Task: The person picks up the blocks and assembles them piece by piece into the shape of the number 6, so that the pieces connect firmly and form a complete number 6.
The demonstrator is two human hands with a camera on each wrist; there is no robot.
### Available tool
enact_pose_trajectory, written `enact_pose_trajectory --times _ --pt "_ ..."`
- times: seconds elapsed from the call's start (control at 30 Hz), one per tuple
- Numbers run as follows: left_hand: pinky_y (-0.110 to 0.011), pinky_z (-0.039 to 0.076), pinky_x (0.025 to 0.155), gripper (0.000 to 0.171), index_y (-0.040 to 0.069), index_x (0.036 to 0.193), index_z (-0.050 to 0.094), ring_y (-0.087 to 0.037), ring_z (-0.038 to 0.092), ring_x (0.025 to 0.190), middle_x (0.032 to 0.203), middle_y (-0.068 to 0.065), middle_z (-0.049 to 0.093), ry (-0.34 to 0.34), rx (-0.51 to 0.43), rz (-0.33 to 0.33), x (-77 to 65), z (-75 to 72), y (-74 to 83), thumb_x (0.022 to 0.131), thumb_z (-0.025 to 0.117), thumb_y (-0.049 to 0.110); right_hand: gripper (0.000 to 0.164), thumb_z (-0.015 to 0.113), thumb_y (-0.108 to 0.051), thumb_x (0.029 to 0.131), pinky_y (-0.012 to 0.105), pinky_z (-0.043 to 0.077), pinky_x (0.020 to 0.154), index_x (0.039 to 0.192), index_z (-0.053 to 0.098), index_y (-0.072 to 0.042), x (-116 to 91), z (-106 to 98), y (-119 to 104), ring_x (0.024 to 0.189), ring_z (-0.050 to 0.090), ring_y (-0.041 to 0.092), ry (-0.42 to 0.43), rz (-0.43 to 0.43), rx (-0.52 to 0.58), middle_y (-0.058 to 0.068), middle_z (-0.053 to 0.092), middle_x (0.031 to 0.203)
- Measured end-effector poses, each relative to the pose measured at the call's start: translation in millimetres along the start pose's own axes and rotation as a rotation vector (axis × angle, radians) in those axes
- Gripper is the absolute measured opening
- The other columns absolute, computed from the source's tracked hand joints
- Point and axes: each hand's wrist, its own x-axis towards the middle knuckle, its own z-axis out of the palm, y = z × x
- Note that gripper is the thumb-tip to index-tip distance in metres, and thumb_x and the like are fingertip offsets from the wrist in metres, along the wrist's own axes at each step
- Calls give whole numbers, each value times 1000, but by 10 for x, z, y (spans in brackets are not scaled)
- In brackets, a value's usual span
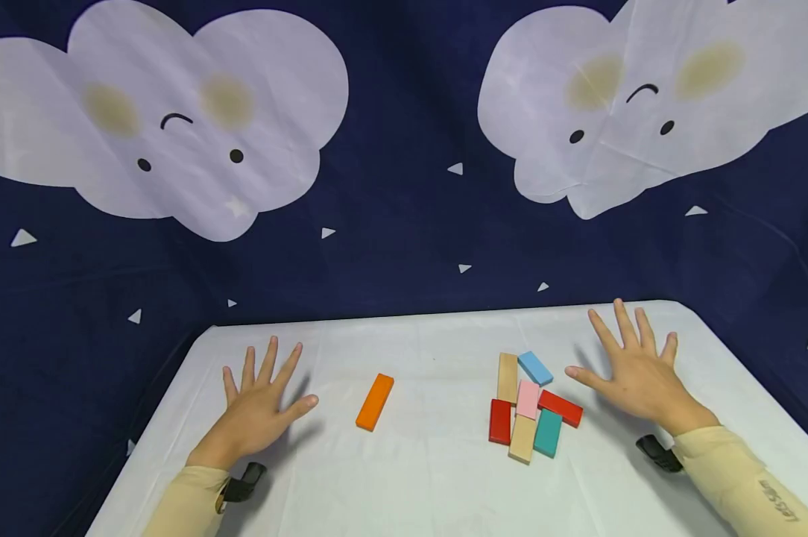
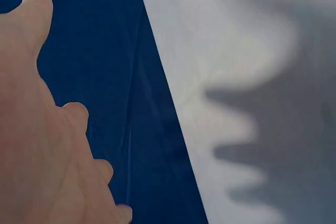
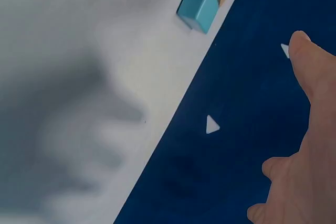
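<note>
My left hand (image 1: 253, 410) is spread over the left side of the white table, fingers straight and holding nothing. To its right an orange block (image 1: 375, 403) lies alone. My right hand (image 1: 645, 380) is spread the same way over the right side, also holding nothing. Left of it lies a cluster of flat blocks: a blue block (image 1: 535, 368), a pink block (image 1: 528, 399), a teal block (image 1: 548, 433), a red block (image 1: 561, 408) with another red block (image 1: 500, 421), and a wooden block (image 1: 507, 378) with a second wooden block (image 1: 522, 438). In the right wrist view, the blue block (image 3: 199, 4) shows near the top.
The white tabletop (image 1: 431, 485) ends at a dark blue cloth backdrop (image 1: 397, 186) with cloud and triangle prints. A black wrist device (image 1: 243, 482) sits at the left sleeve, and another black device (image 1: 659, 453) at the right sleeve. Both hands cast shadows on the table.
</note>
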Motion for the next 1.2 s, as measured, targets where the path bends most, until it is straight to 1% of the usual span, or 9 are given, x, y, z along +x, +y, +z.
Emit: enact_pose_trajectory --times 0.13,0.23,0.4,0.57,0.77,0.83,1.03,1.13,1.2 --pt "-75 -18 106 84 24 163 15 -50 -12 149 168 -18 -5 -6 -19 12 15 98 63 97 54 59 104 62 -67 88 82 -16 101 163 14 -14 33 42 -84 148 -12 52 -5 -17 10 23 -10 166" --pt "-76 -16 107 83 23 163 16 -48 -10 150 168 -18 -3 -7 -36 17 27 163 126 98 54 57 102 61 -66 88 81 -15 103 162 16 -12 66 82 -164 148 -8 54 -14 -32 25 24 -8 166" --pt "-76 -12 108 82 20 163 19 -48 -8 150 168 -18 0 -5 -68 35 43 249 234 98 56 54 100 61 -65 90 83 -9 103 161 19 -10 118 162 -321 147 -4 55 -42 -46 45 24 -6 166" --pt "-77 -8 109 80 21 163 18 -48 -4 151 168 -17 3 -4 -78 64 56 349 325 99 55 53 100 59 -67 90 85 -3 102 161 19 -11 183 240 -466 147 0 55 -75 -72 37 23 -4 166" --pt "-76 -7 110 78 21 162 17 -48 1 151 167 -17 5 -26 -96 112 55 467 436 100 52 54 95 62 -61 91 83 8 104 159 25 -6 251 329 -626 144 11 58 -97 -139 71 28 11 164" --pt "-76 -7 110 77 21 162 17 -48 1 151 167 -17 4 -38 -112 126 63 504 470 101 51 52 93 62 -59 92 82 11 104 159 26 -5 259 358 -673 144 14 58 -110 -153 88 29 13 163" --pt "-73 -5 113 75 22 163 13 -46 1 151 168 -14 3 -95 -148 134 103 604 558 103 48 51 88 63 -54 94 79 15 107 157 30 -3 290 434 -808 143 18 58 -151 -181 138 30 19 161" --pt "-71 -3 115 76 23 163 13 -43 2 152 168 -12 5 -122 -167 133 118 646 599 103 49 52 86 65 -51 93 74 17 110 155 33 -1 303 453 -851 142 21 58 -175 -196 147 31 26 158" --pt "-71 -2 115 76 21 163 16 -43 4 152 168 -12 8 -125 -184 131 120 672 623 102 50 51 85 68 -49 92 71 19 112 153 35 0 312 459 -867 141 24 58 -190 -209 147 32 32 155"
